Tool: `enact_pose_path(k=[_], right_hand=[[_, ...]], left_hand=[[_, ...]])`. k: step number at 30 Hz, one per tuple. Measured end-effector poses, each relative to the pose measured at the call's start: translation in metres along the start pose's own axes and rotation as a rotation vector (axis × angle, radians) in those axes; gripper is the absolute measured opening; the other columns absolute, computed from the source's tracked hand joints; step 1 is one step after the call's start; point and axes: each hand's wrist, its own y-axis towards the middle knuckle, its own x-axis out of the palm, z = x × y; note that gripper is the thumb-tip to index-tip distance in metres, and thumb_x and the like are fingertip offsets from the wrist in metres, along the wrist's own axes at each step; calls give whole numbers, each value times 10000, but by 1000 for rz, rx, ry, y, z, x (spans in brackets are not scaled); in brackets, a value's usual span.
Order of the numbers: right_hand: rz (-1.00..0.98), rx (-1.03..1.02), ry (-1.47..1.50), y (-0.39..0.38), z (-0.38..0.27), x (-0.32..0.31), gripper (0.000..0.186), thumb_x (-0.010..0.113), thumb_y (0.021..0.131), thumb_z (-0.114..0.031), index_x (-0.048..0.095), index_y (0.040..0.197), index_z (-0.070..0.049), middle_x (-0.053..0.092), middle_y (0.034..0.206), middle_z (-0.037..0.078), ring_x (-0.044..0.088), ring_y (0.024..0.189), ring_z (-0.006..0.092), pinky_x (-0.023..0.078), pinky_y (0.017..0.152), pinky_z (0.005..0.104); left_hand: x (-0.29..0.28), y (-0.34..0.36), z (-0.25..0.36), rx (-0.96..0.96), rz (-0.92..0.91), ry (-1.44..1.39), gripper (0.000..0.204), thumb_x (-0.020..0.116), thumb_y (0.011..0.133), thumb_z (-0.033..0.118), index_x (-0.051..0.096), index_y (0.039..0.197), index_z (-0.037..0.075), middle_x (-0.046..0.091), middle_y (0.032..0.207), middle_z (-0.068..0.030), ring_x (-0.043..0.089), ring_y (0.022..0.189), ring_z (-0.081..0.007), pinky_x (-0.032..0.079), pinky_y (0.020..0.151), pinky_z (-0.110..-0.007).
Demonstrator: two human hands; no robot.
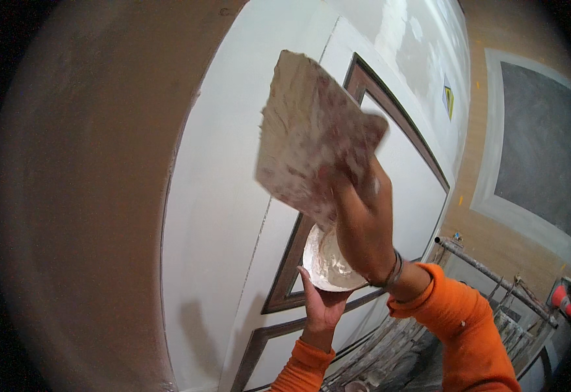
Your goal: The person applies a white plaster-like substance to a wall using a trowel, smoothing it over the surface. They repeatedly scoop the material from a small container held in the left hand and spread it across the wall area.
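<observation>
My right hand (367, 228) grips a broad, flat putty spreader (308, 127), its face smeared with beige and pinkish-grey filler. The spreader is raised and tilted, with one ragged, caked edge toward the upper left. Just below it, my left hand (324, 308) supports a round white bowl (320, 273) from underneath, thumb against the outside. Wet whitish filler coats the bowl's inside. My right hand and wrist pass in front of the bowl and hide part of its rim.
Behind my hands stretches a white surface (223, 189) with brown-framed panels (422, 147). A brown surface (96, 196) fills the left. At lower right are a metal pipe rail (494, 279), splattered planks (390, 353) and an orange-and-white cone (561, 300). A dark panel (543, 147) is at far right.
</observation>
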Motion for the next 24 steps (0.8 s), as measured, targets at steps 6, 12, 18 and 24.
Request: enact_pose_path(k=[6,12,18,24], right_hand=[[10,-3,192,35,-27,64,296,576,955,-183,552,1103,72,672,971,165,689,869,219,581,781,338],[129,115,432,-23,-52,73,350,647,895,-108,544,1162,94,669,1065,202,690,927,262,589,874,379],[-92,325,392,39,-1,36,184,529,937,-170,561,980,6,609,875,76,590,771,144,497,702,300],[-27,320,573,64,-25,52,192,523,950,-187,582,965,-4,607,860,77,590,769,149,503,739,308]], left_hand=[[-22,-8,2,-19,124,-48,806,366,939,691,185,1550,196,262,1572,-113,304,1429,-330,316,1131,-585],[-32,-25,11,7,88,-39,818,396,937,681,219,1542,159,276,1575,-99,302,1432,-321,303,1134,-592],[-47,-29,9,48,-141,-179,732,464,964,525,217,1544,155,318,1553,-103,321,1420,-306,280,1162,-524],[-29,-28,15,-69,221,-70,774,279,942,717,244,1544,233,282,1583,-85,280,1445,-339,225,1158,-608]])
